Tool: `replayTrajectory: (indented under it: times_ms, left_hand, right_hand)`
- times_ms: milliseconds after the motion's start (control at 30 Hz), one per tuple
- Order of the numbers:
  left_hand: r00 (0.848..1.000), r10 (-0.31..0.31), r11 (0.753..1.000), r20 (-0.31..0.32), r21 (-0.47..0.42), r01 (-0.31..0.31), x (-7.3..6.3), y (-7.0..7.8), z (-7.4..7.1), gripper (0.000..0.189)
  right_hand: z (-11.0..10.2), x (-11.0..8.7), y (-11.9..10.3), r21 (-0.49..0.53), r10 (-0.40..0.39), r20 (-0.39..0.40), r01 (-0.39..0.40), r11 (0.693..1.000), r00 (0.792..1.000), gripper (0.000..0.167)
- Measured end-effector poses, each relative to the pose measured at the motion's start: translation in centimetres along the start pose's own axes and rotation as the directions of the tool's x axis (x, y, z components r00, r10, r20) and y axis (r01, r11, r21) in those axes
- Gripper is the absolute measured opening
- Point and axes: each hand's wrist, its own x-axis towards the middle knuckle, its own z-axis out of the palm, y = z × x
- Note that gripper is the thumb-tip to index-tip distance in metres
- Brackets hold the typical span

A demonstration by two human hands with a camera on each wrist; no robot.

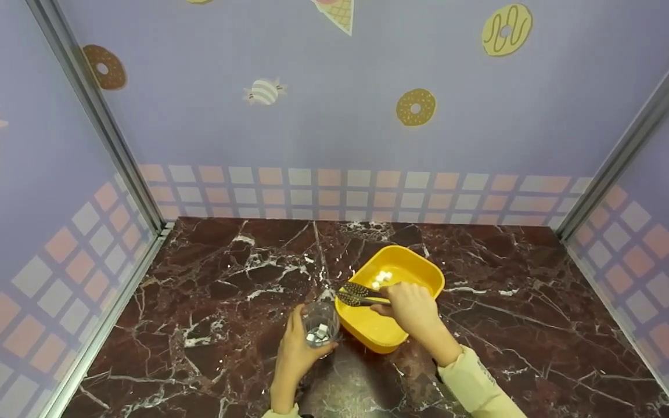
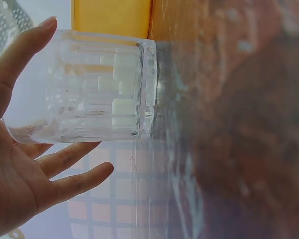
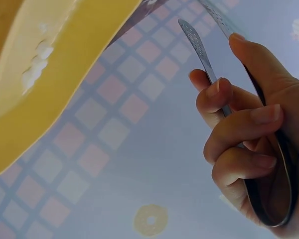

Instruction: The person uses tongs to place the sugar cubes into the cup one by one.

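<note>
My left hand [image 1: 297, 354] holds a clear glass [image 2: 84, 94] that stands upright on the tabletop, thumb on one side and fingers on the other. Several white cubes [image 1: 323, 329] lie at the bottom of the glass. My right hand [image 1: 413, 305] grips a pair of metal tongs [image 3: 197, 42] with perforated tips. Those tips reach over the left side of a yellow basin [image 1: 375, 326], just beyond the glass. They are spread apart, and no cube shows between them. A few more white cubes [image 1: 380, 281] sit on the basin floor toward its far left.
The dark red marbled tabletop [image 1: 224, 325] carries small white specks left of the glass. A purple wall [image 1: 334, 133] with printed sweets and a tile pattern closes off the back. Side panels with metal corner posts [image 1: 99, 116] stand to the left and right.
</note>
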Motion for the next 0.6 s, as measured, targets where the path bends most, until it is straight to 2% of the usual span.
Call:
replayTrajectory:
  times_ms: [167, 600]
  left_hand:
    - [1.0, -0.001, 1.0, 0.005, -0.009, 0.001, 0.0, -0.1, 0.0, 0.099]
    - [1.0, -0.018, 1.0, 0.016, -0.01, 0.018, 0.0, -0.1, 0.0, 0.099]
  right_hand:
    - [0.7, 0.1, 1.6, -0.001, 0.022, -0.004, -0.022, 1.0, 1.0, 0.034]
    - [2.5, 0.9, 4.8, -0.047, 0.096, 0.053, -0.093, 0.995, 0.994, 0.035]
